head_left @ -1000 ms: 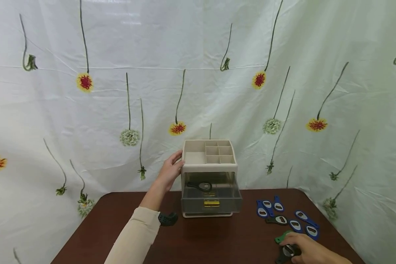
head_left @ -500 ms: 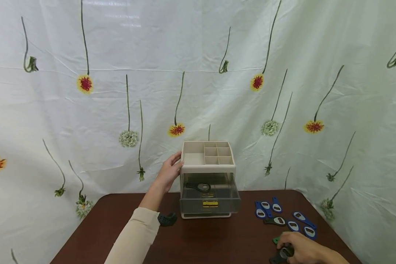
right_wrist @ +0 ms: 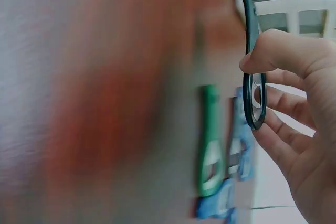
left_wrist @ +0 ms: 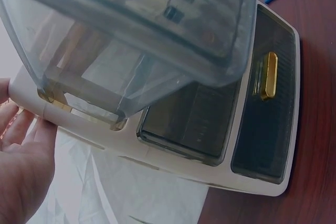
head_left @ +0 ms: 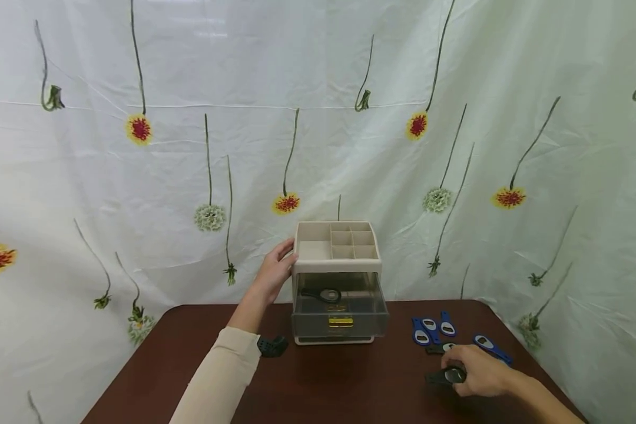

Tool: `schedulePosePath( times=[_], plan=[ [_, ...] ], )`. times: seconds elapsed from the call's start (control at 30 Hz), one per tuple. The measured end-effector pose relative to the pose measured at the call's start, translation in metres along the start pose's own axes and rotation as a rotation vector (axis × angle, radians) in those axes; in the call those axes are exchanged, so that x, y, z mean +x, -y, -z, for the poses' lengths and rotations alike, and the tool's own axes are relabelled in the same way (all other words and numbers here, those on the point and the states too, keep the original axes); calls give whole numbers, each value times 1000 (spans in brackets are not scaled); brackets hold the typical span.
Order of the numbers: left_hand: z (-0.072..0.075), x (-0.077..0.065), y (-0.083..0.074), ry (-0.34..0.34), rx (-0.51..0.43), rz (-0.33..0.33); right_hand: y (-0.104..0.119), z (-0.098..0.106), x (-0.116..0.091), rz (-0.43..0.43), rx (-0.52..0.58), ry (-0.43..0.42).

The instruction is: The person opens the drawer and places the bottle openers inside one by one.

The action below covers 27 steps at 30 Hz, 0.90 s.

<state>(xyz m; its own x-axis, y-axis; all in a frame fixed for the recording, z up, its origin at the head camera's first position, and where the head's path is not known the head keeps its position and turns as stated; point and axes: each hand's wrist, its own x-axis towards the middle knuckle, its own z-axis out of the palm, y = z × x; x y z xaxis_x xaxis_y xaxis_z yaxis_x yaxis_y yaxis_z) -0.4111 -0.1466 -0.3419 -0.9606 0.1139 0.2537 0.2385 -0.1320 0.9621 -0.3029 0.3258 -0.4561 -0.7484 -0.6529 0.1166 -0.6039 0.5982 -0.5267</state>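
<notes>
In the head view my right hand [head_left: 479, 370] pinches a black bottle opener [head_left: 445, 376] above the table's right side. The right wrist view has this bottle opener [right_wrist: 253, 66] edge-on between thumb and fingers. My left hand [head_left: 274, 272] touches the upper left side of a cream desktop organizer [head_left: 336, 266]; its fingers [left_wrist: 18, 129] lie against that side in the left wrist view. The organizer's smoky clear upper drawer [head_left: 310, 324] is pulled out. Inside it lies another black bottle opener [head_left: 324, 294].
Several blue bottle openers [head_left: 421, 337] and a black one [head_left: 436, 349] lie at the table's right. A green bottle opener [right_wrist: 211, 145] lies there too, hidden in the head view. A dark perforated piece [head_left: 272, 347] shows beside my left forearm. Flowered cloth [head_left: 318, 147] hangs behind the table [head_left: 328, 383].
My right hand has lifted the black bottle opener off the table's near right and moved it forward and up. The left hand stays at the organizer.
</notes>
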Motion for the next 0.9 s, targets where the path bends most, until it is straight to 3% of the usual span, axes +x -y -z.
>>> schedulePosePath(
  times=[0.37, 0.57, 0.9],
  plan=[
    [-2, 7, -3, 17, -20, -18, 50, 68, 42, 34, -177, -181],
    [-1, 6, -5, 8, -28, -14, 76, 94, 69, 31, -145, -177],
    [-1, 1, -2, -5, -10, 8, 117, 117, 114, 82, -234, -188]
  ],
)
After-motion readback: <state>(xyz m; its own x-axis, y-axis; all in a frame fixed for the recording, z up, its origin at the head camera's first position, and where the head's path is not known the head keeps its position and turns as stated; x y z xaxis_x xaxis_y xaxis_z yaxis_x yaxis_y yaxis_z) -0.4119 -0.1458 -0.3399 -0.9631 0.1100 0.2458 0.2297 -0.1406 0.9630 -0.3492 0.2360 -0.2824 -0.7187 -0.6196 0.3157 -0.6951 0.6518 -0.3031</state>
